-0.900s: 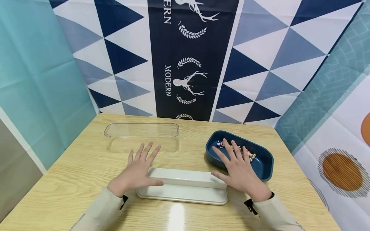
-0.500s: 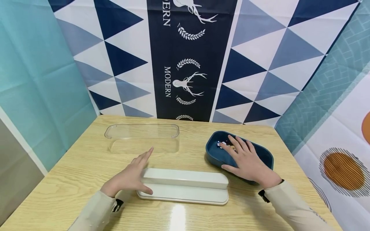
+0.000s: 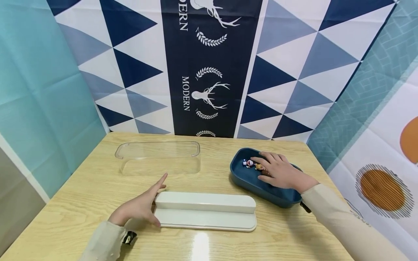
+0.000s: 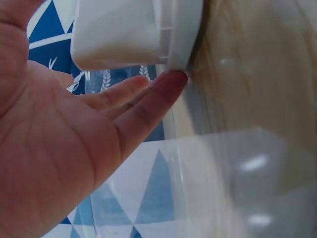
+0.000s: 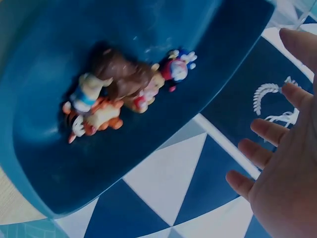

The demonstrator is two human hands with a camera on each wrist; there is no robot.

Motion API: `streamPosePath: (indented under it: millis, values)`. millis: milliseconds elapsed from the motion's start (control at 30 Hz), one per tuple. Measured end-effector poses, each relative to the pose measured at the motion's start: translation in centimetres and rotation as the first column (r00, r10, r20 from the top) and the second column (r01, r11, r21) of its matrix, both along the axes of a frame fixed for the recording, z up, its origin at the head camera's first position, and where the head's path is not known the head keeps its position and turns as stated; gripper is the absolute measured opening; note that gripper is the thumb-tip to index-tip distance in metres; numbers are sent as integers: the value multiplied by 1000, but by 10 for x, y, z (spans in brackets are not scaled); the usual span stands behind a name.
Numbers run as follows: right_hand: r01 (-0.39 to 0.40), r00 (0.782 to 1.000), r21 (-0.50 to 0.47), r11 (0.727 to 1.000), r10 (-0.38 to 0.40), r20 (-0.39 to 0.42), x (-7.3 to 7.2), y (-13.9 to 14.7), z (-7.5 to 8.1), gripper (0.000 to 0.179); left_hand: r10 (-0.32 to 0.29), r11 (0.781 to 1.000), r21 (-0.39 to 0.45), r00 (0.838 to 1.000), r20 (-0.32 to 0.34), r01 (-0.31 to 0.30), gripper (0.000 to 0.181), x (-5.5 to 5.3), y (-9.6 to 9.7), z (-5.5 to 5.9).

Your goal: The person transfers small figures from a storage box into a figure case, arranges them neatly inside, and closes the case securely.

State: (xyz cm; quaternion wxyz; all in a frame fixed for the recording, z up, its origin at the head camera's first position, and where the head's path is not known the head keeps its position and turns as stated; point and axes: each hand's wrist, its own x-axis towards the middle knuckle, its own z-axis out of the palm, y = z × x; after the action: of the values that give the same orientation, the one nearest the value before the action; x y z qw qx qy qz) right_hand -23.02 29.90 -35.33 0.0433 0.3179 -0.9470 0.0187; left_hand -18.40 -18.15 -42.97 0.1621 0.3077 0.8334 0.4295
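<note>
A white stepped base (image 3: 205, 217) lies on the wooden table in front of me. My left hand (image 3: 138, 210) is at its left end, fingers extended; in the left wrist view one fingertip touches the base's lower edge (image 4: 181, 39). My right hand (image 3: 282, 173) hovers over a dark blue tub (image 3: 249, 181), fingers loosely spread and holding nothing. Inside the tub lies a cluster of small toy figurines: a brown one (image 5: 121, 74), an orange one (image 5: 105, 116) and a red, white and blue one (image 5: 178, 67) show in the right wrist view. My right hand partly covers them in the head view.
A long clear plastic cover (image 3: 160, 159) stands at the back left of the table (image 3: 81, 203). Patterned cloth (image 3: 205, 72) hangs behind the table, with a teal cloth (image 3: 42, 90) at the left.
My left hand has moved left and down to the base's left end. My right hand has shifted right, its fingers now pointing more to the left over the tub. The objects stay in place.
</note>
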Motion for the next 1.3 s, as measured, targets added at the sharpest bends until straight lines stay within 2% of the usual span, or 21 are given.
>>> streamPosePath:
  millis: [267, 567, 800, 967, 1133, 1300]
  values:
    - [-10, 1000, 16, 1000, 10, 20, -24, 3, -4, 60, -7, 999, 39, 999, 40, 5, 144, -4, -8, -6]
    - [-69, 998, 36, 997, 68, 16, -52, -6, -6, 58, 11, 998, 57, 996, 92, -16, 142, -7, -18, -11]
    - [-73, 994, 38, 997, 69, 82, -70, -9, -17, 54, 31, 992, 112, 976, 213, -56, 138, -10, -22, -15]
    - [-74, 990, 35, 997, 69, 126, -83, -6, -25, 52, -4, 982, 184, 965, 264, -47, 136, -13, -23, -18]
    - [-59, 985, 30, 998, 53, 166, -90, -6, -34, 49, -9, 980, 192, 961, 278, -46, 135, -13, -25, -19]
    - [-84, 987, 38, 996, 77, 144, -90, -11, -41, 42, -17, 975, 217, 949, 313, -54, 135, -12, -26, -20]
